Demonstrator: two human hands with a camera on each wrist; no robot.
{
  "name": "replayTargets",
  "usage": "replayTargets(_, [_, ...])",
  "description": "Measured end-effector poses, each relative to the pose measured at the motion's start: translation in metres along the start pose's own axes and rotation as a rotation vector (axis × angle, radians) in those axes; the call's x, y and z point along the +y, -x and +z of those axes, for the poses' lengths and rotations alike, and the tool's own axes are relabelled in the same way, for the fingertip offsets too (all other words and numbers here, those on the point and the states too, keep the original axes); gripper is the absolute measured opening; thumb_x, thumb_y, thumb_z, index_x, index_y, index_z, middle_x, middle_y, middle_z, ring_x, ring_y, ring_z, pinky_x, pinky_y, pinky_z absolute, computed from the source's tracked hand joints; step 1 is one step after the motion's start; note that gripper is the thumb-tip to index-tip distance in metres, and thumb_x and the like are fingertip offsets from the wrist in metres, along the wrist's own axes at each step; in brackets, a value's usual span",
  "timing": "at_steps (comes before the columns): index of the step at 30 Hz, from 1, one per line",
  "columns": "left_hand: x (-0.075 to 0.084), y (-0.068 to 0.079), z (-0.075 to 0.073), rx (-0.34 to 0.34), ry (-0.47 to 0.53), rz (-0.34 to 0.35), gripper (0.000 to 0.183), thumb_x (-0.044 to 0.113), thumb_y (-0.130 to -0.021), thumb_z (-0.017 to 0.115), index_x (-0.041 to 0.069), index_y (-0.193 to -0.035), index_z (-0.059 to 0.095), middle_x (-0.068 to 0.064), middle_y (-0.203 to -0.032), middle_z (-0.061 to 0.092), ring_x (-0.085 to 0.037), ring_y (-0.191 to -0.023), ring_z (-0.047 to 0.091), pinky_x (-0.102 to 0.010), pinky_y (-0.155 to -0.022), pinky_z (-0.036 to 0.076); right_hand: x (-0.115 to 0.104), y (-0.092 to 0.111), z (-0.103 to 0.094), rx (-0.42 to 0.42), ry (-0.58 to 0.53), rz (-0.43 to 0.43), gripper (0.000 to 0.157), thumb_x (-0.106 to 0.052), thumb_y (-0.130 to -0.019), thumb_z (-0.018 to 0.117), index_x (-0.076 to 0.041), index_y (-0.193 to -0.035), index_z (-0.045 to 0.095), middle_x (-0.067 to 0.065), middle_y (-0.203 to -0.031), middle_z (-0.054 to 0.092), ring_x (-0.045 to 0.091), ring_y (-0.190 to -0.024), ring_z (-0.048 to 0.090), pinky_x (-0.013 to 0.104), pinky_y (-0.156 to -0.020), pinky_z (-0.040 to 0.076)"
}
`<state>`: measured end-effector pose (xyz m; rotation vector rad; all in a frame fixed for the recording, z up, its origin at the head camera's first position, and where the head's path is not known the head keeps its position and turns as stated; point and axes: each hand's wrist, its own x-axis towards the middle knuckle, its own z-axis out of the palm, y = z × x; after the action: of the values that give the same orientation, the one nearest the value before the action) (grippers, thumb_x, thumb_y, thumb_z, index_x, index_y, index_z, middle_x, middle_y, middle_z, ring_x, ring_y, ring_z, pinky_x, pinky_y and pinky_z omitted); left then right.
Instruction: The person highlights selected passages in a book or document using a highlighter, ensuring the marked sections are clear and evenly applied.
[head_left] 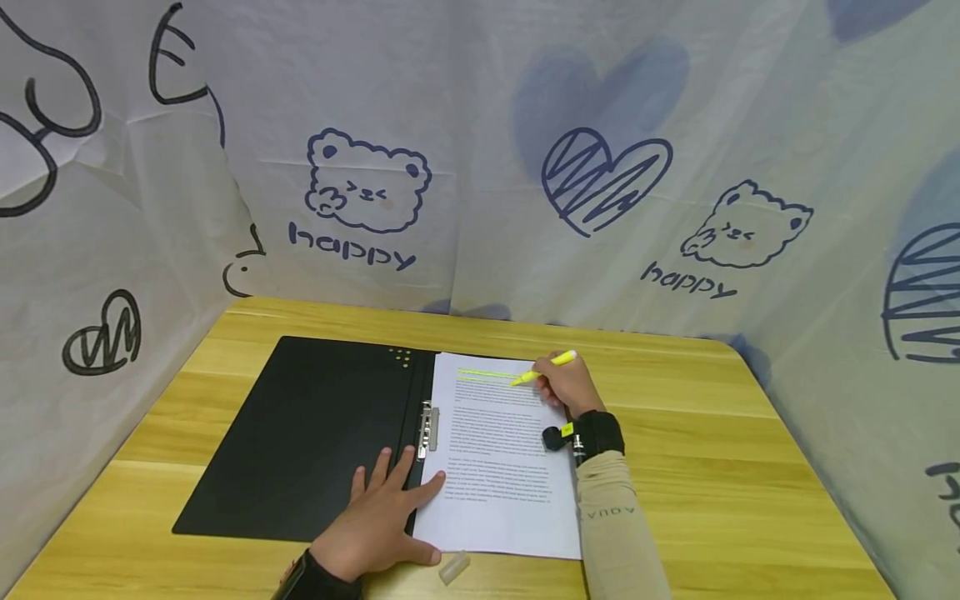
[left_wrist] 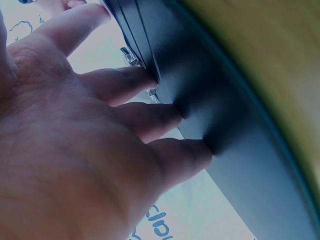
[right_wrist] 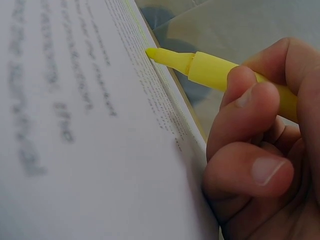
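A yellow highlighter (head_left: 546,367) is pinched in my right hand (head_left: 572,388), its tip on the upper printed lines of a white sheet (head_left: 498,530). Yellow strokes (head_left: 480,372) mark the top lines. The right wrist view shows the highlighter (right_wrist: 212,70) uncapped, with thumb and fingers around its barrel. My left hand (head_left: 382,517) lies with fingers spread across the lower left edge of the sheet and the black folder (head_left: 300,442). In the left wrist view the fingertips of the left hand (left_wrist: 85,130) touch the folder's black surface (left_wrist: 200,85).
A metal clip (head_left: 427,429) sits along the folder's spine at the paper's left edge. A translucent cap (head_left: 454,567) lies on the wooden table (head_left: 735,467) below the sheet. Printed white cloth (head_left: 480,108) hangs behind and at both sides.
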<state>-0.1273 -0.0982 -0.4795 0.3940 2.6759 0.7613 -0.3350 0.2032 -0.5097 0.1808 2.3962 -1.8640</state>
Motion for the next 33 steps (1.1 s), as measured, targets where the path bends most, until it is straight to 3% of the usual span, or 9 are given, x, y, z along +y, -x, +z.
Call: replayTargets(33, [-0.0007,-0.0004,0.0000,-0.002,-0.007,0.003,0.092,0.048,-0.073,0.091,0.023,-0.154,0.053,-0.024,-0.169,0.019,-0.054,-0.154,0.004,-0.078,-0.114,0.004,0.0010,0.0018,-0.0031,0.016,-0.032,-0.012,0.022,-0.021,-0.093,0.069,-0.005,-0.082,0.057,0.005,-0.063,0.056,0.014,-0.047,0.046,0.025,-0.040,0.034])
